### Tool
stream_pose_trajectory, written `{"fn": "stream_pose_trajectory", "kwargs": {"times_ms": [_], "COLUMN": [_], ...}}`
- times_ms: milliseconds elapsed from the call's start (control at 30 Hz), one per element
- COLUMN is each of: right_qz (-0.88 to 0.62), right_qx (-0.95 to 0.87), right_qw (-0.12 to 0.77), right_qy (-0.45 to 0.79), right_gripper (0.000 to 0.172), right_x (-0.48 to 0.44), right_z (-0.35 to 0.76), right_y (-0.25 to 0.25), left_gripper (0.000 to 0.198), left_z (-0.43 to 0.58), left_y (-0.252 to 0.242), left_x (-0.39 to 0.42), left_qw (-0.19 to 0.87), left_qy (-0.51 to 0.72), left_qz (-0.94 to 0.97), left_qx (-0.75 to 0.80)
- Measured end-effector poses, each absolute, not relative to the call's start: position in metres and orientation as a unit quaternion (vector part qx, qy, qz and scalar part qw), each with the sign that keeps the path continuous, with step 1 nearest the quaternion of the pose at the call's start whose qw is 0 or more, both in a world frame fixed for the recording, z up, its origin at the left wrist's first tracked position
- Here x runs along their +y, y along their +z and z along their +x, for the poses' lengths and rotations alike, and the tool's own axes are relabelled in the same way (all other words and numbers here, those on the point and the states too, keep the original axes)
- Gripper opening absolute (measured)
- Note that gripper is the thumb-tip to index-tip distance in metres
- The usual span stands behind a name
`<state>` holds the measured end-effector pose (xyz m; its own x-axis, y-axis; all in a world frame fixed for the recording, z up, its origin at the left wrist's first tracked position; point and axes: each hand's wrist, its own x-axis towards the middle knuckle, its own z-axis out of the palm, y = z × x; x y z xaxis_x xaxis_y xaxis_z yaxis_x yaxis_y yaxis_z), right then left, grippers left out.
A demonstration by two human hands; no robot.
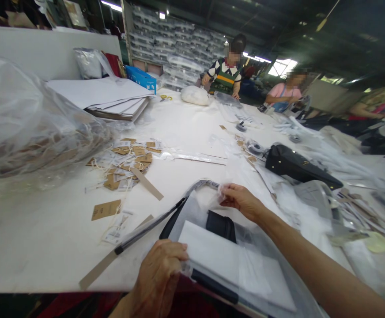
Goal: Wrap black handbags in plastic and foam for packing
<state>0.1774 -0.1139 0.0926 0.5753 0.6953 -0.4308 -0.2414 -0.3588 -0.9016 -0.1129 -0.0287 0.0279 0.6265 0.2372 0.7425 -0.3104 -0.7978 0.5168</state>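
At the table's near edge lies a clear plastic bag (262, 240) with a flat white sheet (225, 260) and a black item (220, 226) showing in it. My left hand (162, 271) grips the bag's near left edge, thumb and fingers closed. The fingers of my right hand (240, 201) pinch thin plastic at the bag's far edge. A plastic-wrapped strap (152, 224) arches from the left toward my right fingertips; whether they also hold it is unclear. Under its black end sits a brown paper strip (98, 270).
Brown tags with strings (139, 154) are heaped left of centre. A large plastic sack (30, 119), stacked white sheets (103, 95) and a blue box (141, 79) stand farther left. At right lie a black bag (298, 165) and loose plastic. Several people work across the table.
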Motion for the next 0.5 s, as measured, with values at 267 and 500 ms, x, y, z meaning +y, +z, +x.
{"fn": "stream_pose_trajectory", "kwargs": {"times_ms": [267, 500], "right_qz": [-0.682, -0.691], "right_qx": [-0.150, -0.061], "right_qw": [0.597, 0.648], "right_qy": [0.395, 0.314], "right_gripper": [0.028, 0.018], "right_x": [-0.116, -0.118], "right_z": [0.163, 0.181], "right_y": [0.095, 0.098], "left_gripper": [0.021, 0.019], "left_z": [-0.111, -0.111], "left_y": [0.031, 0.031], "left_x": [-0.029, -0.030], "left_qw": [0.334, 0.324], "left_qy": [0.447, 0.455], "left_qz": [0.829, 0.829], "left_qx": [-0.021, -0.024]}}
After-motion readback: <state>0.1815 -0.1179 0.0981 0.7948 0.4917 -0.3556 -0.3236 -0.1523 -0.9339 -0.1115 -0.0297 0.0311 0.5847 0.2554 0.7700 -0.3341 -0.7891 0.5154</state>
